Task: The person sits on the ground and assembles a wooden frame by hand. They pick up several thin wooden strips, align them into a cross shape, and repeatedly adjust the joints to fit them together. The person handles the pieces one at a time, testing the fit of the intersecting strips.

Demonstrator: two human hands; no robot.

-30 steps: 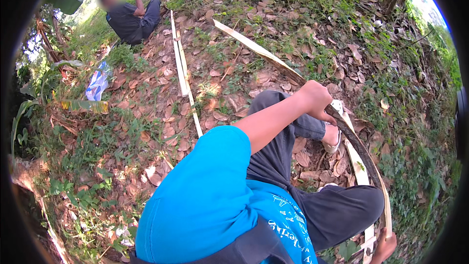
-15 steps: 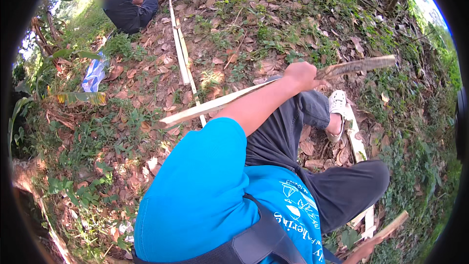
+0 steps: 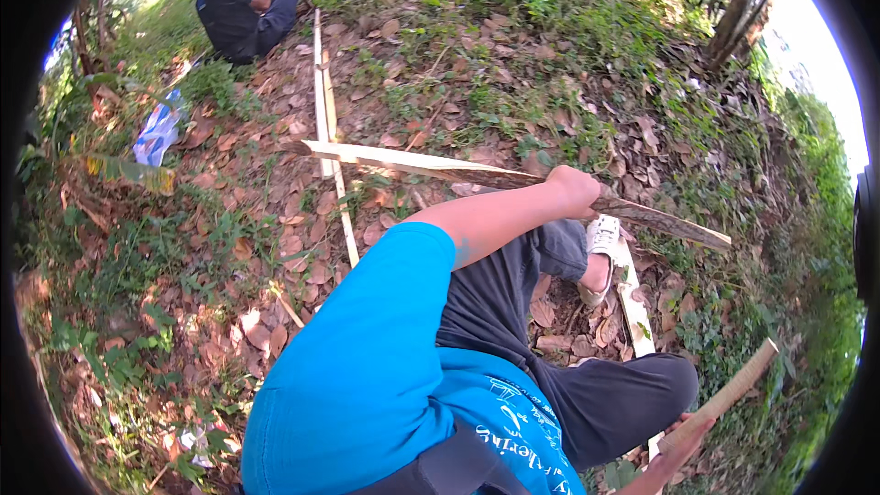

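Observation:
My left hand (image 3: 575, 191) is closed round a long split wooden strip (image 3: 412, 163), held across in front of my bent leg. The strip has a pale inner face and dark, rough bark, and both its ends stick out past the fist. Low at the right, my right hand (image 3: 683, 445) grips a shorter tan piece of wood (image 3: 724, 394) that points up and to the right. Part of this hand is hidden by the piece and the picture's lower edge. Beside my shoe (image 3: 601, 243) lies a pale flat strip (image 3: 634, 307), running back under my leg.
More long pale strips (image 3: 321, 101) lie on the leaf-covered slope. Another person (image 3: 236, 18) sits far left with a raised hand. A blue and white plastic bag (image 3: 158, 133) lies at the left, and a tree trunk (image 3: 738, 9) stands at the far right.
The strip in my left hand has turned: its left end has swung away from me and its right end nearer. My right hand has lifted the shorter piece higher into view.

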